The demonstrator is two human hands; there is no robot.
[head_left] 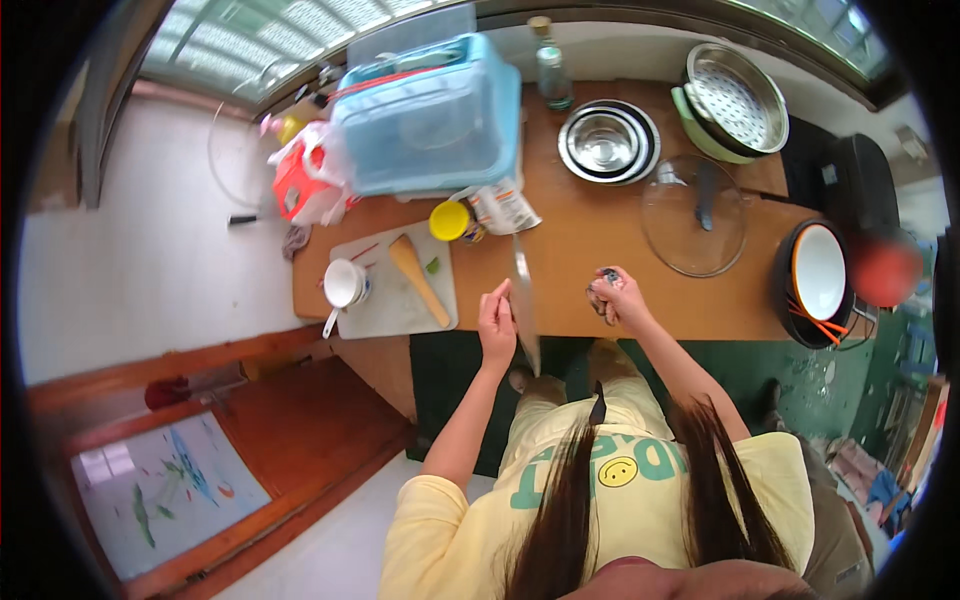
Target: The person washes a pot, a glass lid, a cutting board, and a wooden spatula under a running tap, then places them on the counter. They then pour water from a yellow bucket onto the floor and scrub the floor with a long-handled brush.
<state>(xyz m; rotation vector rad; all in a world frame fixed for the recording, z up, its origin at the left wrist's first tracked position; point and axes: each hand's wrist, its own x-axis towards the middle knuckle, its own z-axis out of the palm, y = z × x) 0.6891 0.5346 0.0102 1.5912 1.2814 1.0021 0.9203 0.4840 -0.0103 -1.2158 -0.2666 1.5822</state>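
Note:
My left hand (497,325) is closed in a pinch at the side of a long, thin, silvery plate-like thing (526,305), which is upright and seen nearly edge-on over the table's front edge. Its exact kind does not show. To the right, my right hand (622,298) is closed around a small dark and silvery thing (604,290), too small to name. Left of my left hand, a pale cutting board (380,320) bears a wooden rolling pin-like tool (418,280), a white handled cup (344,284) and a green scrap (433,265).
Behind stand a yellow-lidded jar (450,221), a white packet (505,207), a blue plastic bin (430,140) and a glass bottle (552,75). Nested metal bowls (608,142), a colander (738,105), a glass lid (680,235) and a white bowl (819,272) occupy the right.

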